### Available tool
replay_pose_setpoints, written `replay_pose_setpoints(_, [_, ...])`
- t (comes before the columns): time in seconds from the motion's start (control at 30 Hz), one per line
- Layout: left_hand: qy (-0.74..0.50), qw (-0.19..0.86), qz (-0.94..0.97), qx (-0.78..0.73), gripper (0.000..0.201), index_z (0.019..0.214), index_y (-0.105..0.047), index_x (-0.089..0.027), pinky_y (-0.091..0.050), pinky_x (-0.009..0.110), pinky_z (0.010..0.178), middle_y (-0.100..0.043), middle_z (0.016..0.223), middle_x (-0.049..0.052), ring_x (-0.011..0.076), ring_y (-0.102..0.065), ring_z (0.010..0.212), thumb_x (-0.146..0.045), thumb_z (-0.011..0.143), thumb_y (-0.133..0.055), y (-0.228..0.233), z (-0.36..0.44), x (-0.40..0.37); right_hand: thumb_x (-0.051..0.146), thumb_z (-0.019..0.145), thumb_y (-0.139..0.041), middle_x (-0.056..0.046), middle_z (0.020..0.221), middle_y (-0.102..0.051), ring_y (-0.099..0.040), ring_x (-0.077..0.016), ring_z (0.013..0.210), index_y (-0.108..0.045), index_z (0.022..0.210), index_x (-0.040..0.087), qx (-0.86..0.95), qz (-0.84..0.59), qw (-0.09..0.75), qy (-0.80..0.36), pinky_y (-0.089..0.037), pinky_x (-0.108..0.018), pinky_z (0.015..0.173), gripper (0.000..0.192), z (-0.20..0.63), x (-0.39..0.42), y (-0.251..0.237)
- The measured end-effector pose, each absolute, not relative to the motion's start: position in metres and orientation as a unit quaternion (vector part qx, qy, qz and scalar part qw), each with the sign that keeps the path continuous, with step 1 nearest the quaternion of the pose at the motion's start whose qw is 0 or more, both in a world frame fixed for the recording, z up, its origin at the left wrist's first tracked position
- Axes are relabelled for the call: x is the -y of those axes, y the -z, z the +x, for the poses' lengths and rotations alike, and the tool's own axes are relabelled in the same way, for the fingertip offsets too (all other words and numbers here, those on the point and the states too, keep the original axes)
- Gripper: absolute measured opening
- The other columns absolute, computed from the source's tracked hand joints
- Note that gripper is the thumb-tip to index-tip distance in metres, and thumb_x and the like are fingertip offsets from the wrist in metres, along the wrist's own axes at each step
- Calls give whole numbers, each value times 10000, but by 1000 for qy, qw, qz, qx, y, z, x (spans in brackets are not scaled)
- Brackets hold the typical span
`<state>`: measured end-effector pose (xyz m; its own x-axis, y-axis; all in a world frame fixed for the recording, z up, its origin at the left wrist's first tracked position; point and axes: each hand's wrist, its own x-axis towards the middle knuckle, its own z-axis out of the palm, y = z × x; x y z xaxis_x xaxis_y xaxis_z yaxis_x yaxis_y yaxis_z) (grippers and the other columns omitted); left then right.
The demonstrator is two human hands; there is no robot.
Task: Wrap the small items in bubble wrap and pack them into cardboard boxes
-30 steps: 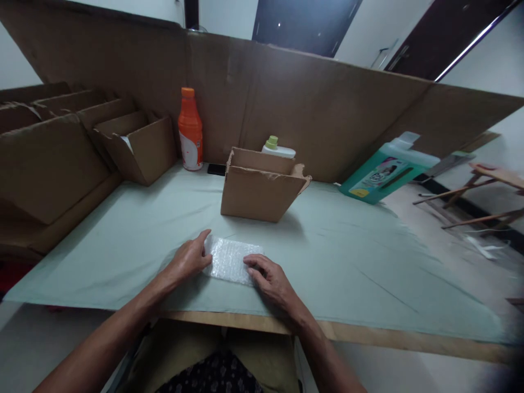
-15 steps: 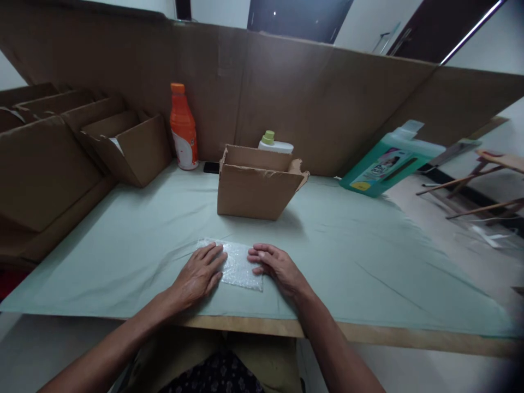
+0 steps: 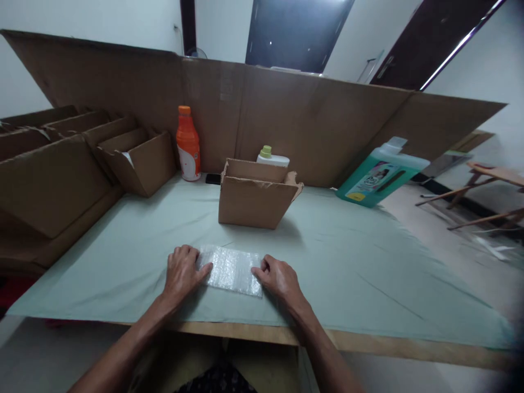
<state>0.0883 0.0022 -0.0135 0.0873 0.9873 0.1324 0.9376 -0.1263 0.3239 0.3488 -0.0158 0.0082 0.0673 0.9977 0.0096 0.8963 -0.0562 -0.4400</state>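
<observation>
A flat rectangular piece of clear bubble wrap (image 3: 231,270) lies on the pale green cloth near the table's front edge. My left hand (image 3: 182,273) grips its left end, thumb on top and fingers curled at the edge. At the right end, my right hand (image 3: 280,277) pinches the sheet between thumb and bent fingers. What lies under the fingers is hidden. Just beyond the sheet stands an open cardboard box (image 3: 254,202) with a torn right flap, its inside mostly out of sight.
Behind the box is a white bottle with a green cap (image 3: 273,158). An orange bottle (image 3: 189,144) and a dark flat object (image 3: 213,179) are at its left. Cardboard compartments (image 3: 61,180) line the left side. A green jug (image 3: 379,172) leans at the right before the cardboard wall (image 3: 327,125).
Both hands have gone from resting on the bubble wrap to gripping its ends, the left shifting outward to the left. More of the sheet shows. The camera view has tilted up slightly.
</observation>
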Motion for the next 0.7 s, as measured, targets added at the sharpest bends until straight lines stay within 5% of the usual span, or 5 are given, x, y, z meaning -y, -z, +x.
replay_pose_setpoints(0.13, [-229, 156, 703, -656, 226, 1036, -636, -183, -464, 375, 841, -669, 957, 70, 254, -618, 924, -299, 849, -587, 17, 99, 4, 354, 817, -609, -18, 691, -672, -587, -168, 602, -625, 790, 220, 630, -695, 265, -222, -380, -276, 592, 137, 350, 23, -1])
replay_pose_setpoints(0.23, [-278, 234, 666, -651, 643, 1457, -404, -195, -489, 332, 771, -689, 968, 46, 222, -661, 847, -359, 860, -582, 22, 97, 13, 427, 806, -632, -39, 885, -714, -644, -167, 657, -591, 1233, 200, 590, -663, 344, -306, -490, -311, 700, 486, 359, 35, 2])
replay_pose_setpoints(0.3, [-278, 262, 679, -627, 714, 1534, -313, -213, -499, 325, 770, -699, 963, 45, 226, -678, 879, -369, 879, -552, 24, 93, 16, 421, 802, -648, -36, 911, -711, -655, -171, 693, -504, 1403, 209, 595, -642, 349, -334, -507, -333, 751, 654, 362, 43, 2])
replay_pose_setpoints(0.47, [-200, 254, 772, -548, 376, 1183, -688, -204, -505, 343, 846, -707, 1051, 85, 231, -682, 924, -183, 873, -477, 22, 89, 13, 289, 819, -601, -52, 975, -730, -644, -207, 778, -710, 1168, 228, 666, -622, 282, -299, -502, -360, 787, 370, 356, 48, 2])
replay_pose_setpoints(0.7, [-109, 114, 871, -464, 360, 1011, -747, -188, -494, 407, 831, -685, 893, 108, 296, -665, 928, -147, 919, -401, -32, 98, -6, 252, 867, -525, -93, 1102, -738, -662, -271, 978, -721, 1134, 213, 748, -569, 256, -224, -473, -424, 921, 334, 370, 22, -39])
